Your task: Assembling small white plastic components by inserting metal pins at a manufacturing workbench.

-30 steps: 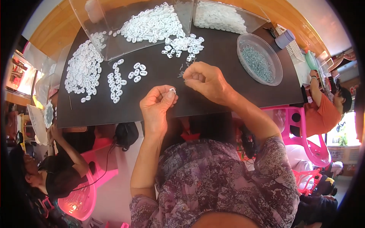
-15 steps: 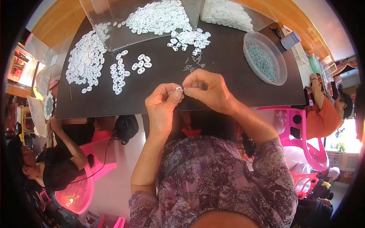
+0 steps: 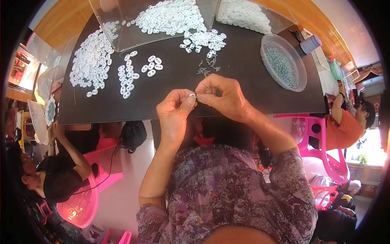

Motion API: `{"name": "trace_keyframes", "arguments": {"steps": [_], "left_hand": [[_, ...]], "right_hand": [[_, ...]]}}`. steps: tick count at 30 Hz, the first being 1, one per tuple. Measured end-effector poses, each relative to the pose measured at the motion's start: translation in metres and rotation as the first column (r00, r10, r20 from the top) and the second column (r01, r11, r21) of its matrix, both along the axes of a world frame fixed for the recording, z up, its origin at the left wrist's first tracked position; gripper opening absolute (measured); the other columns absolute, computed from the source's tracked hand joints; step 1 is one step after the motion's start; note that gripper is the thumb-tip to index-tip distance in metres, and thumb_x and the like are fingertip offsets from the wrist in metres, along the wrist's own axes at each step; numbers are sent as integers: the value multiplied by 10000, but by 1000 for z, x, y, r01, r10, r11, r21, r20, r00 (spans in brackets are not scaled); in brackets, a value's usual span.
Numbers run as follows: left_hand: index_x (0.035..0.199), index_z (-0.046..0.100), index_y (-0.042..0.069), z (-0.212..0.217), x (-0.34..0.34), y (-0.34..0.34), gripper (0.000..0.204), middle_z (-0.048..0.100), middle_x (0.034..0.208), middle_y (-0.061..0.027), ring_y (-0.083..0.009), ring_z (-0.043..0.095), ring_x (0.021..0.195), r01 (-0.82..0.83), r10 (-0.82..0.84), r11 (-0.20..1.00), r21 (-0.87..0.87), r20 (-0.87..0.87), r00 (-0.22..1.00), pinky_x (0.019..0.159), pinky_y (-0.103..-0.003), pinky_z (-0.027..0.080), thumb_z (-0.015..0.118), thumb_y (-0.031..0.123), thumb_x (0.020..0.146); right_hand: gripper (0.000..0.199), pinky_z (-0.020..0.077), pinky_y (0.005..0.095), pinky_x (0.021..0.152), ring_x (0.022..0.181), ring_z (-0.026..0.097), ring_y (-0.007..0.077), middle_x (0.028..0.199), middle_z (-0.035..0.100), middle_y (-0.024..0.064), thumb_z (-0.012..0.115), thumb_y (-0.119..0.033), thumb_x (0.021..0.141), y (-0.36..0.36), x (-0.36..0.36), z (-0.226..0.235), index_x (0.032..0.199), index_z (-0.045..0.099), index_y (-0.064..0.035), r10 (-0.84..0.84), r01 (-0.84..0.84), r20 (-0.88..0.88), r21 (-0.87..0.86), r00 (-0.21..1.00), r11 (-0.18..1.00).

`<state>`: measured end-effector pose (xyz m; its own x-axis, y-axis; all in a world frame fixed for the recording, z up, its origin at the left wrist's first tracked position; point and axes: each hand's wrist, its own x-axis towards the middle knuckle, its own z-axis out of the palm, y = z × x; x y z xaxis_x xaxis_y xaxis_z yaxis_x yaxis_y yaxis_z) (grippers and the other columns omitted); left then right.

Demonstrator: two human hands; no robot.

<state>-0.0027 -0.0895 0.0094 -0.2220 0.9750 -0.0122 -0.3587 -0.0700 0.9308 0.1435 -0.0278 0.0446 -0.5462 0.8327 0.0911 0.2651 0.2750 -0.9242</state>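
Head view: a small white oval piece (image 3: pixel 192 96) was pinched in the fingertips of the left hand (image 3: pixel 175 110), held above the near edge of the dark surface (image 3: pixel 243 87). The right hand (image 3: pixel 222 96) was closed on something thin, too small to be identified, its tip met at the piece from the right. Loose white pieces (image 3: pixel 128 79) and small metal pins (image 3: pixel 207 67) were noted farther off.

Dark table (image 3: pixel 243 89) bearing loose white rings (image 3: pixel 91 61) in heaps and rows, a scatter of small metal pins (image 3: pixel 207 67), a clear round bowl (image 3: pixel 283 62) of pins, and clear trays (image 3: pixel 162 24) of rings.
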Motion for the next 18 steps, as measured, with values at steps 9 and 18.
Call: {"name": "trace_keyframes", "arguments": {"steps": [9,18], "left_hand": [[847,614,-13,1,-1,-1,65,595,723,-25,-84,518,645,1,-1,1000,-23,11,1000,594,-202,399,624,51,846],[848,611,-17,-1,-1,-1,70,592,727,-24,-83,515,648,-5,5,1000,-3,4,1000,598,-202,398,619,52,849]], "right_hand": [[106,411,220,597,666,492,52,731,562,-13,663,-46,776,-2,-2,-1,868,623,-11,13,-13,4,55,1000,998],[111,413,218,611,676,493,50,740,567,-14,665,-51,780,-1,-1,-3,874,624,-10,18,-18,6,46,1000,999]]}}
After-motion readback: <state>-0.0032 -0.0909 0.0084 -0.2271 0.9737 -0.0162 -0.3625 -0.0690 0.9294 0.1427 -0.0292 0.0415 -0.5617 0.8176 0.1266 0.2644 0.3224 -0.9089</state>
